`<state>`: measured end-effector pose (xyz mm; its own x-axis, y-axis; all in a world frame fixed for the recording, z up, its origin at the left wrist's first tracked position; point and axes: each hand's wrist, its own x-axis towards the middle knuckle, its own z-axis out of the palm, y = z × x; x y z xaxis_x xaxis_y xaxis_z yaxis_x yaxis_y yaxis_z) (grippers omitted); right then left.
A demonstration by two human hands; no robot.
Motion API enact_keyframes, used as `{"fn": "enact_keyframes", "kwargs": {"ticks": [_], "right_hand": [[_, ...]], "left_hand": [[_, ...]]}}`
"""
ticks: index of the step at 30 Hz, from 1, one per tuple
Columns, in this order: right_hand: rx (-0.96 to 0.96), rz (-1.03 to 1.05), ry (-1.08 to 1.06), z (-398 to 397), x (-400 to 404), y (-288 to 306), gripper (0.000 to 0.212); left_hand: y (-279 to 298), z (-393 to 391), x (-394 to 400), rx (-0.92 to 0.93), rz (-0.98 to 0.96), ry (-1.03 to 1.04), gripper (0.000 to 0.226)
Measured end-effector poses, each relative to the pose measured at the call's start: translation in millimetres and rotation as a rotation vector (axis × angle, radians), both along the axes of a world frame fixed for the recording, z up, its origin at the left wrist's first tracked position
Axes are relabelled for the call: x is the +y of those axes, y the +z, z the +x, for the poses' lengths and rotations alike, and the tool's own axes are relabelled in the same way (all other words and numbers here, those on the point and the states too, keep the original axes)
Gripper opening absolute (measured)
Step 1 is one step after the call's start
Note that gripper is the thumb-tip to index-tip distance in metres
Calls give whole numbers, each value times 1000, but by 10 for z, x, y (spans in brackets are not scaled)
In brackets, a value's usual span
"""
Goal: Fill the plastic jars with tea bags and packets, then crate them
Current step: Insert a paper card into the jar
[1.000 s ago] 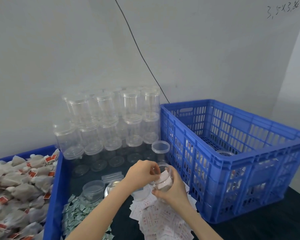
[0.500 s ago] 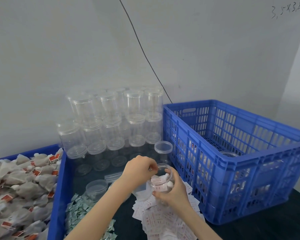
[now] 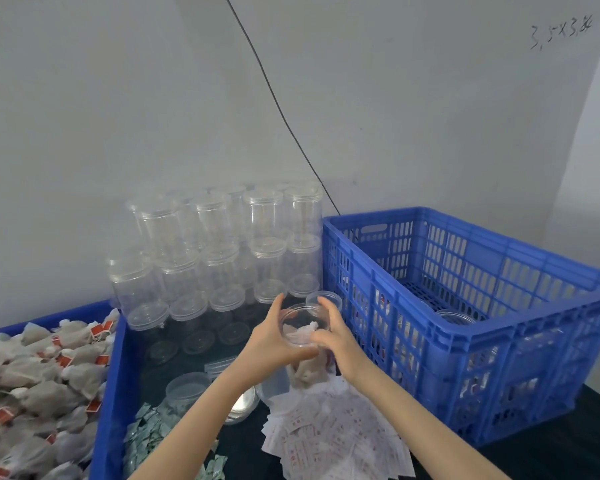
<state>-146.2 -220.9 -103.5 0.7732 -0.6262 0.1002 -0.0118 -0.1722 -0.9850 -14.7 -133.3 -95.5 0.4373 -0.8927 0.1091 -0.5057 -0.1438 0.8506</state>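
- Right now, through the head camera, I have the open jar lifted off the bench between both hands, just left of the blue crate.
- My left hand curls round the jar's near-left side, thumb up by the rim; my right hand curls round the right side, fingers arched over the rim. Both grip the jar, nothing else.
- Tea bags already sit inside, and the mouth has no lid on it.
- My judgement: the jar needs closing before crating. I should keep it level, so nothing spills, and hold the clear wall lightly, since it looks thin and likely to flex.
- A loose lid seems to lie on the bench below my left forearm; I cannot tell whether it fits.
- Filled jars show through the crate's slots, so I should set this one upright beside them.
- Empty jars stand stacked against the wall, well clear of my hands.
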Motion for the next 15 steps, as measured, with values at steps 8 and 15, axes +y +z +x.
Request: {"fn": "enact_keyframes", "kwargs": {"ticks": [8,15], "right_hand": [[561,-695,99,192,-189,636,89],[722,-877,163,227,-246,860,79]], "left_hand": [[125,6,-64,-61,-67,46,124],[131,-81,-137,-83,-91,73,116]]}}
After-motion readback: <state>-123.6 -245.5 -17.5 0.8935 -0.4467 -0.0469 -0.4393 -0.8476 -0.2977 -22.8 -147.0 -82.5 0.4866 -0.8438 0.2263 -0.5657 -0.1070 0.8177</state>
